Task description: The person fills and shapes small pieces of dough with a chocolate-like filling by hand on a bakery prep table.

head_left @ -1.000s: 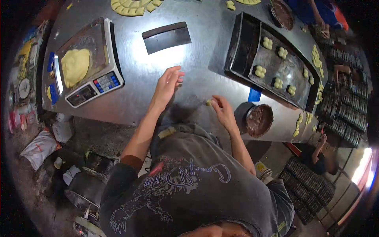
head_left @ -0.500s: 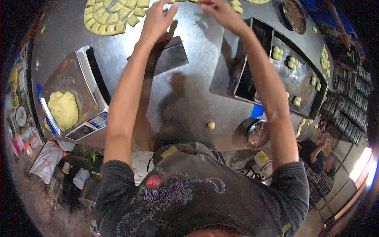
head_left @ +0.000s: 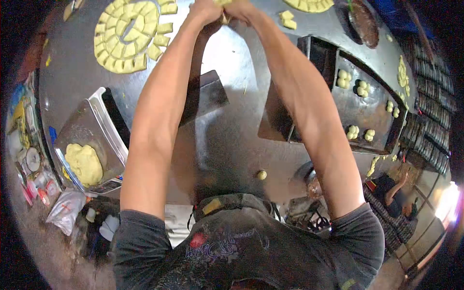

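Both arms reach to the top edge of the view. My left hand (head_left: 207, 10) and my right hand (head_left: 240, 9) are close together there, with pale yellow dough (head_left: 224, 4) between them. Their fingers curl in around this dough, and its upper part is cut off by the frame. To the left lies a round spread of cut dough pieces (head_left: 126, 50). Below my hands a dark flat blade-like scraper (head_left: 209, 92) rests on the metal table (head_left: 232, 145).
A scale (head_left: 104, 111) at the left bears a big dough lump (head_left: 84, 164). At the right is a black tray (head_left: 360, 108) with small dough balls. One ball (head_left: 261, 175) sits near the front edge. Another person (head_left: 394, 193) is at the lower right.
My hands have come together at the dough, having been apart. The view has shifted, so the table's things appear lower, and more of the round dough spread shows.
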`<state>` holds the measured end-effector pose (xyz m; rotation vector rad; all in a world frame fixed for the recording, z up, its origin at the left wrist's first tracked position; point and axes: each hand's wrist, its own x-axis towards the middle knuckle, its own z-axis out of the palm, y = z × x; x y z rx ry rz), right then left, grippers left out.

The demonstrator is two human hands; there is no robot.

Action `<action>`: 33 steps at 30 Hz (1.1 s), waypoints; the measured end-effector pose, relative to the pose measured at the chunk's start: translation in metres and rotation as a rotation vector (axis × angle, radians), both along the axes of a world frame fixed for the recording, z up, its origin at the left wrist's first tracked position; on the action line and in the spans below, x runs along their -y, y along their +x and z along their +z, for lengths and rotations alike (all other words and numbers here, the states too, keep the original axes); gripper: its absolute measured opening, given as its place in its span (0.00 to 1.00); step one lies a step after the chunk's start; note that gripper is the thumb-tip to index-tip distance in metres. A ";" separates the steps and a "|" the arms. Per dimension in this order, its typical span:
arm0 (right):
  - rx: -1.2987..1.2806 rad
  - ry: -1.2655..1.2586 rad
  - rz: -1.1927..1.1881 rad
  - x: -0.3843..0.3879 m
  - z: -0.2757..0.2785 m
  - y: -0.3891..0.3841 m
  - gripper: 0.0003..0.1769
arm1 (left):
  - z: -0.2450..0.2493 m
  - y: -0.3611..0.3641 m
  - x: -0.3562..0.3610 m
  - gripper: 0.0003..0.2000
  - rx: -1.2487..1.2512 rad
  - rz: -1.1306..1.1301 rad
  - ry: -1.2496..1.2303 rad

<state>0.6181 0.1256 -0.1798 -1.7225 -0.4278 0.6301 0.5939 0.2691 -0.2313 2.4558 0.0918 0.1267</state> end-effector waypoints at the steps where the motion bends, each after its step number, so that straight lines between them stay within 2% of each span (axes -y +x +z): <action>1: -0.085 -0.074 -0.051 0.012 0.009 -0.021 0.23 | 0.027 -0.018 0.010 0.23 -0.232 0.071 -0.249; 2: -0.174 -0.145 -0.104 0.025 0.017 -0.041 0.29 | 0.056 -0.044 0.015 0.25 -0.355 0.010 -0.487; 3: -0.263 -0.212 -0.158 0.037 0.027 -0.063 0.37 | 0.026 -0.056 0.014 0.27 -0.431 -0.033 -0.589; 4: -0.284 -0.227 -0.100 0.057 0.050 -0.096 0.36 | 0.087 -0.114 0.025 0.28 -0.435 -0.042 -0.676; 5: -0.339 -0.094 -0.093 0.078 0.068 -0.136 0.36 | 0.093 -0.161 0.026 0.27 -0.432 -0.047 -0.906; 6: -0.517 0.152 -0.079 0.098 0.086 -0.180 0.39 | 0.136 -0.212 0.027 0.26 -0.605 -0.032 -0.979; 7: -0.609 0.269 -0.020 0.118 0.109 -0.227 0.40 | 0.154 -0.267 0.030 0.27 -0.540 -0.097 -1.133; 8: -0.661 0.305 -0.012 0.137 0.129 -0.278 0.43 | 0.168 -0.321 0.033 0.27 -0.426 -0.140 -1.079; 9: -0.771 0.404 0.103 0.151 0.148 -0.320 0.45 | 0.179 -0.371 0.037 0.26 -0.451 -0.146 -1.126; 10: -0.834 0.491 0.094 0.167 0.139 -0.369 0.46 | 0.171 -0.422 0.043 0.25 -0.401 -0.120 -1.130; 11: -0.951 0.492 0.066 0.174 0.132 -0.410 0.45 | 0.176 -0.465 0.045 0.24 -0.601 -0.045 -1.202; 12: -1.067 0.496 0.045 0.176 0.124 -0.447 0.44 | 0.161 -0.507 0.049 0.23 -0.615 0.014 -1.183; 14: -0.786 -0.146 0.017 0.178 0.090 -0.504 0.39 | 0.139 -0.572 0.052 0.21 -0.657 0.215 -0.960; 16: -0.194 -0.392 0.124 0.181 0.052 -0.544 0.32 | 0.104 -0.625 0.028 0.22 -0.380 0.149 -0.308; 17: -0.126 -0.386 0.067 0.179 0.055 -0.555 0.31 | 0.095 -0.640 0.018 0.22 -0.231 0.107 0.007; 18: -0.059 -0.386 0.012 0.177 0.060 -0.561 0.30 | 0.098 -0.644 0.016 0.21 -0.257 0.182 -0.097; 19: -0.102 -0.454 -0.015 0.172 0.062 -0.557 0.31 | 0.103 -0.643 0.016 0.21 -0.286 0.258 -0.204; 20: 0.002 -0.477 -0.047 0.169 0.053 -0.559 0.30 | 0.108 -0.643 0.017 0.20 -0.317 0.335 -0.311; 22: 0.216 -0.514 -0.103 0.162 0.037 -0.564 0.29 | 0.119 -0.639 0.039 0.19 -0.281 0.213 -0.315; 23: 0.226 -0.556 -0.107 0.157 0.031 -0.568 0.27 | 0.120 -0.632 0.052 0.19 -0.258 0.148 -0.315; 24: 0.241 -0.599 -0.114 0.153 0.026 -0.570 0.25 | 0.104 -0.628 0.063 0.20 -0.246 -0.010 -0.246; 25: 0.256 -0.643 -0.122 0.152 0.021 -0.571 0.23 | 0.127 -0.623 0.087 0.20 -0.316 -0.101 -0.358; 26: 0.254 -0.596 -0.151 0.155 0.014 -0.572 0.22 | 0.109 -0.623 0.106 0.19 -0.243 -0.215 -0.306; 27: 0.253 -0.550 -0.182 0.159 0.005 -0.572 0.21 | 0.084 -0.623 0.119 0.24 -0.168 -0.335 -0.241; 30: 0.171 -0.423 -0.303 0.176 0.015 -0.582 0.17 | 0.069 -0.631 0.143 0.34 -0.309 -0.424 0.330; 31: 0.124 -0.385 -0.348 0.184 0.025 -0.589 0.15 | 0.059 -0.629 0.142 0.42 -0.325 -0.450 0.391; 33: 0.147 -0.360 -0.489 0.201 0.047 -0.600 0.14 | 0.049 -0.633 0.142 0.41 -0.267 -0.431 0.430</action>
